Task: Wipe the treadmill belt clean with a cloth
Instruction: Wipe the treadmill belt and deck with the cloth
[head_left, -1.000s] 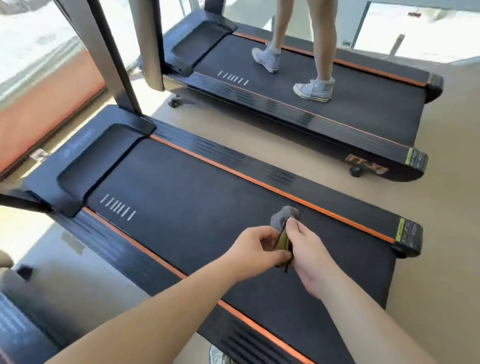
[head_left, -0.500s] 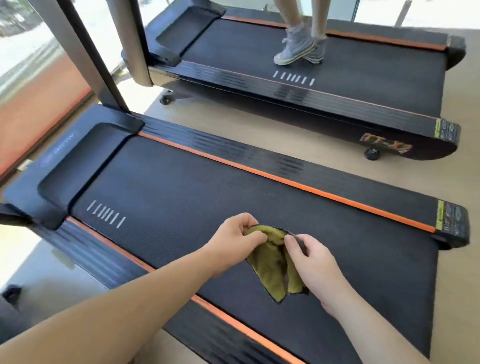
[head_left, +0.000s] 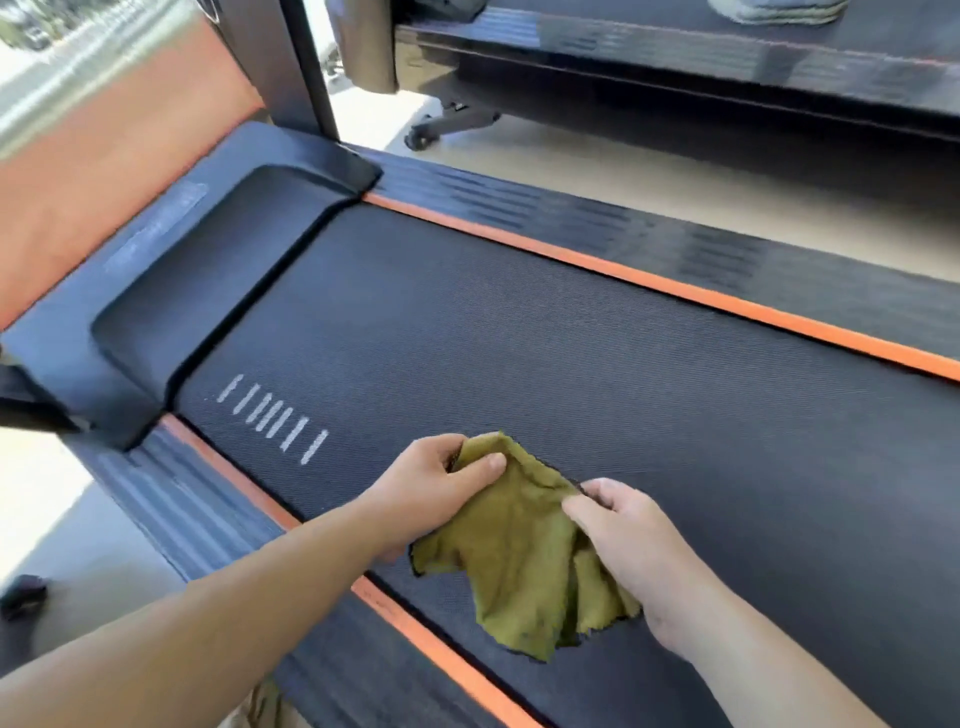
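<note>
Left hand pinches the olive cloth at its top corner; right hand grips its other edge; cloth hangs over the treadmill belt.

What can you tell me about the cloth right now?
The cloth is olive-green, thin and soft-looking, with dark frayed edges. It is rumpled, partly spread, hanging in folds over the treadmill belt near its orange side strip. The left hand pinches its top corner; the right hand grips its right side. Whether its lower edge touches the belt cannot be told.
</note>
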